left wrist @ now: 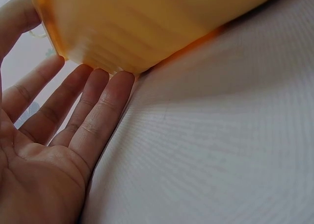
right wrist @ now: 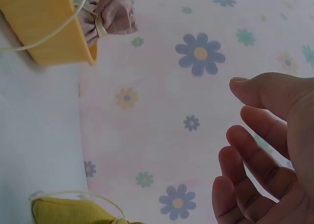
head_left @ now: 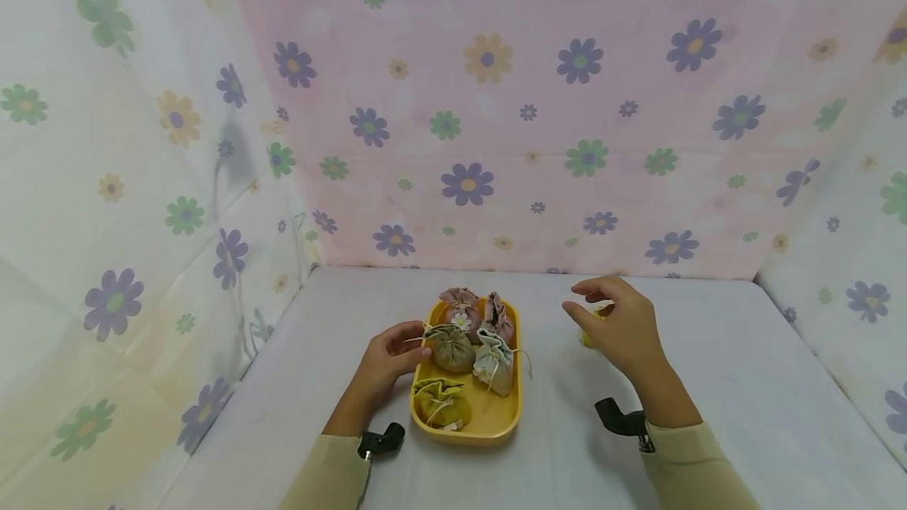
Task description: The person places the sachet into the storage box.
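Note:
A yellow tray (head_left: 506, 415) sits mid-table and holds several drawstring pouches: two pink (head_left: 460, 309), one olive (head_left: 451, 347), one pale (head_left: 494, 363) and one yellow (head_left: 441, 404). My left hand (head_left: 393, 352) lies against the tray's left side. In the left wrist view its fingers (left wrist: 93, 111) are straight and touch the tray wall (left wrist: 147, 23). My right hand (head_left: 616, 325) hovers right of the tray, fingers loosely spread, over a loose yellow pouch (head_left: 588, 334) that it partly hides. The right wrist view shows that hand (right wrist: 265, 160) holding nothing, above the yellow pouch (right wrist: 73, 211).
The table (head_left: 708, 384) has a grey-white cloth. Floral fabric walls (head_left: 496, 101) close it in at the back and on both sides. Black camera mounts (head_left: 623, 419) sit on both wrists. The tray (right wrist: 44, 33) and a pink pouch (right wrist: 110, 18) show in the right wrist view.

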A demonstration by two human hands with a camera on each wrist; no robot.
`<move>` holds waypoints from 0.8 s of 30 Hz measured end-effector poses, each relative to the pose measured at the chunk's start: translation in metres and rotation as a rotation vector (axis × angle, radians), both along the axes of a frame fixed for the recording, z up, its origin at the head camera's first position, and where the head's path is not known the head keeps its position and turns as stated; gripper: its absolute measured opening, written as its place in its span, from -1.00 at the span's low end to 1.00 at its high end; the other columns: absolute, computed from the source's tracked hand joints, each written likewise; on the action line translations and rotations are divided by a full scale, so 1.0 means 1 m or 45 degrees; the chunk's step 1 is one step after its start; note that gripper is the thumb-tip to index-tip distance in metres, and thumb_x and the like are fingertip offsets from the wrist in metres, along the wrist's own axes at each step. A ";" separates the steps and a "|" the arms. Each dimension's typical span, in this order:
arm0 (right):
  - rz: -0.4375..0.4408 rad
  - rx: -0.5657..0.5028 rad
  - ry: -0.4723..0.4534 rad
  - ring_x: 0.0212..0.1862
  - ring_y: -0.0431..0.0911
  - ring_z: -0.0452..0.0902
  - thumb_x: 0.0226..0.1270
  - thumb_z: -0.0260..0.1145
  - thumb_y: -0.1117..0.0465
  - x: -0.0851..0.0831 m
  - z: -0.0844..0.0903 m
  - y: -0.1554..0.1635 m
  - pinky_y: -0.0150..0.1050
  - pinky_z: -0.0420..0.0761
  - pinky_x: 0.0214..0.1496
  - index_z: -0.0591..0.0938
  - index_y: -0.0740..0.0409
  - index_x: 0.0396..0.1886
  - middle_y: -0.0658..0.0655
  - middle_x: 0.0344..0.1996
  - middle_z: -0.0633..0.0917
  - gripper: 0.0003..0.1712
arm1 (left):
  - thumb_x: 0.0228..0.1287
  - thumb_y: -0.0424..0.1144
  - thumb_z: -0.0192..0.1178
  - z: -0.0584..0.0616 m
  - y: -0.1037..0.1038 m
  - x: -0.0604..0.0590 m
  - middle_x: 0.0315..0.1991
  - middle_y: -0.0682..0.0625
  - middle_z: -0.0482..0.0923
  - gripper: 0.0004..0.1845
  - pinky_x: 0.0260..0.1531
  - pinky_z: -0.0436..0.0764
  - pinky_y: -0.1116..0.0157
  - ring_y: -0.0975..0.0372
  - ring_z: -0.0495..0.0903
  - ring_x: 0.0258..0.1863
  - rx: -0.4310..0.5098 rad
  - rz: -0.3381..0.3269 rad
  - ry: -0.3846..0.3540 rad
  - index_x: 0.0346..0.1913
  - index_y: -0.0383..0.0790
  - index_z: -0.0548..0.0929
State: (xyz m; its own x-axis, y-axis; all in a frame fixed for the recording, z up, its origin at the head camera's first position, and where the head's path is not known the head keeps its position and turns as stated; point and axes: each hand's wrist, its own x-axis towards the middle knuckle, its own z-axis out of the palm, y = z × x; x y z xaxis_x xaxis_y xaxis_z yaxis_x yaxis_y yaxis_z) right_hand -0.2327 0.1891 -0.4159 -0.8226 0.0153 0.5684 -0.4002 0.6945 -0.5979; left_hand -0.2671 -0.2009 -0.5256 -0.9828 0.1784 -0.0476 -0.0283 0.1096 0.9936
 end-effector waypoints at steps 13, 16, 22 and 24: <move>-0.111 -0.059 -0.174 0.10 0.04 0.59 0.31 0.52 -0.04 -0.011 -0.012 0.032 0.06 0.70 0.04 0.74 0.03 0.03 0.13 0.21 0.66 -0.61 | 0.15 -0.01 0.56 0.003 0.001 0.002 0.28 -0.01 0.60 -0.37 0.05 0.76 0.16 0.07 0.61 0.25 0.008 -0.003 0.010 0.28 0.00 0.61; -0.110 -0.066 -0.238 0.16 0.09 0.56 0.33 0.49 -0.10 -0.013 -0.014 0.040 0.10 0.66 0.09 0.72 0.04 0.08 0.15 0.26 0.62 -0.55 | 0.14 0.00 0.56 0.003 0.001 0.002 0.28 0.00 0.60 -0.37 0.06 0.75 0.16 0.07 0.60 0.26 0.000 0.002 0.009 0.28 0.01 0.61; -0.084 -0.040 -0.328 0.25 0.15 0.50 0.31 0.47 -0.21 -0.019 -0.024 0.057 0.13 0.61 0.15 0.66 0.04 0.19 0.19 0.32 0.56 -0.40 | 0.13 0.01 0.57 0.001 0.001 0.001 0.28 0.00 0.60 -0.36 0.07 0.75 0.17 0.07 0.60 0.26 0.004 0.003 0.006 0.28 0.02 0.61; -0.060 -0.038 -0.357 0.27 0.17 0.48 0.29 0.47 -0.25 -0.020 -0.029 0.063 0.16 0.60 0.17 0.64 0.04 0.22 0.20 0.33 0.54 -0.33 | 0.13 0.00 0.57 0.000 0.000 0.001 0.28 0.00 0.60 -0.36 0.07 0.75 0.16 0.07 0.60 0.26 0.012 0.001 0.007 0.28 0.02 0.61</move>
